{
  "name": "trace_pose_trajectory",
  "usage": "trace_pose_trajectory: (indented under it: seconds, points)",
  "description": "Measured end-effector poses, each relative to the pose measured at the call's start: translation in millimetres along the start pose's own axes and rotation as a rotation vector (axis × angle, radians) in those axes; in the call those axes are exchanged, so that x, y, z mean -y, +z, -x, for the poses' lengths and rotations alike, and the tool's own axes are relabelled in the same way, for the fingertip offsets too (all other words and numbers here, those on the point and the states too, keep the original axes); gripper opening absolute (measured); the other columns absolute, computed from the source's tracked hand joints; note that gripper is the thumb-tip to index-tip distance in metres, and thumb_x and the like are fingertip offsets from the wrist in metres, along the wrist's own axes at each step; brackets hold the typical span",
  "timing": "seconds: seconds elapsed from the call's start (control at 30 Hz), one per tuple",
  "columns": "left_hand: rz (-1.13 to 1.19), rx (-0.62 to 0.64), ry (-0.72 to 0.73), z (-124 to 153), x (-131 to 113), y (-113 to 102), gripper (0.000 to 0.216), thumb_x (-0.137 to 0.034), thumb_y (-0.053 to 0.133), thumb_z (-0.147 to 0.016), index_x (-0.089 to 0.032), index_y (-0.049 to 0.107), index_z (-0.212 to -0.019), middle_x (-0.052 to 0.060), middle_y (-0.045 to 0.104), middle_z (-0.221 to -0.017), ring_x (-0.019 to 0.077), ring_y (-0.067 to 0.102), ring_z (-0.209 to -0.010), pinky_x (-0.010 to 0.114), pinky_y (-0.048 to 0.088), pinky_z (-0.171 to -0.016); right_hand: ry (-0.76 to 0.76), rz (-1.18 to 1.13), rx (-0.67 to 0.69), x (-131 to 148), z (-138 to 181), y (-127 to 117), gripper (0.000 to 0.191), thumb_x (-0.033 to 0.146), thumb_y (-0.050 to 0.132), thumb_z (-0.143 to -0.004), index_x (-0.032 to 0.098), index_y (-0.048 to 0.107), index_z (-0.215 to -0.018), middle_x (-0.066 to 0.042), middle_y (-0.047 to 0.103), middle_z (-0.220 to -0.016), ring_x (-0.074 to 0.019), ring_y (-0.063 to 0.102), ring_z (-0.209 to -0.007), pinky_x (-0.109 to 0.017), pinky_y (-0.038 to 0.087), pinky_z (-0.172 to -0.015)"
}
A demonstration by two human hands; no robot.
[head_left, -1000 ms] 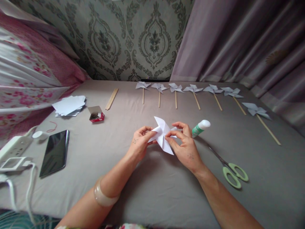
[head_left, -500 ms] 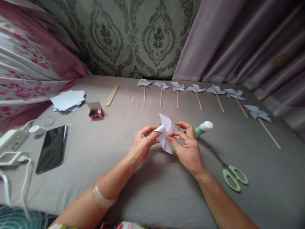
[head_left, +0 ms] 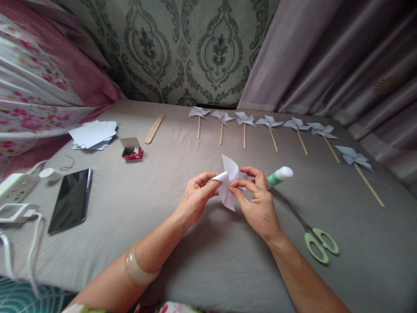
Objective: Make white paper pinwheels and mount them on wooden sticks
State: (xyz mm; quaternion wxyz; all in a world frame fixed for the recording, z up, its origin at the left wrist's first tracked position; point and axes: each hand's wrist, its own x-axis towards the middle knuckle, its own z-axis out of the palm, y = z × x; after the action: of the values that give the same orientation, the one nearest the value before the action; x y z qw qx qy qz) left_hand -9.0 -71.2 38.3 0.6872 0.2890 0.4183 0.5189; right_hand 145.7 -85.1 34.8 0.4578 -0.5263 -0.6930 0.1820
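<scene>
A white folded paper pinwheel (head_left: 227, 177) is held between both hands just above the grey bed sheet (head_left: 163, 187). My left hand (head_left: 195, 200) pinches its left blade with thumb and fingers. My right hand (head_left: 256, 200) pinches its centre and right side, fingers curled. A green glue stick with a white cap (head_left: 279, 176) lies just right of my right hand. Green-handled scissors (head_left: 312, 239) lie further right and nearer me.
Several finished paper pinwheels on sticks (head_left: 244, 124) lie in a row at the back. Bare wooden sticks (head_left: 154, 128), a stack of white paper (head_left: 93, 134) and a small red box (head_left: 132, 151) lie at the left. A phone (head_left: 70, 200) and a power strip (head_left: 16, 189) are at the left edge.
The hands have turned the pinwheel slightly while keeping hold of it. The camera has tilted a little, shifting the scene.
</scene>
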Motion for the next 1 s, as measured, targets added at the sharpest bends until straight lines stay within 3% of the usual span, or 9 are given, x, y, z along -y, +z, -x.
trace_pose_trajectory:
  seconds: [0.6, 1.0]
  points:
    - [-0.064, 0.037, 0.054, 2.4, 0.2, 0.0, 0.023, -0.025, 0.079, -0.061, -0.015, 0.074, -0.080, 0.001, 0.069, -0.075, 0.0118, 0.057, -0.070, 0.024, 0.041, -0.072, 0.036, -0.036, 0.008, 1.4, -1.2, -0.4, 0.009, 0.030, 0.065, -0.084, 0.023, 0.070, -0.082, -0.007, 0.056, -0.116, -0.0244, 0.050, -0.115, -0.044, 0.040, -0.099]
    - [-0.066, 0.031, 0.018, 1.6, 1.4, -0.6, 0.023, -0.026, 0.077, -0.063, -0.013, 0.074, -0.082, 0.003, 0.068, -0.072, 0.0122, 0.056, -0.066, 0.024, 0.042, -0.067, 0.081, -0.109, 0.033, 2.5, -3.2, -0.9, 0.006, 0.027, 0.066, -0.082, 0.024, 0.069, -0.079, -0.006, 0.057, -0.114, -0.0237, 0.051, -0.115, -0.043, 0.039, -0.100]
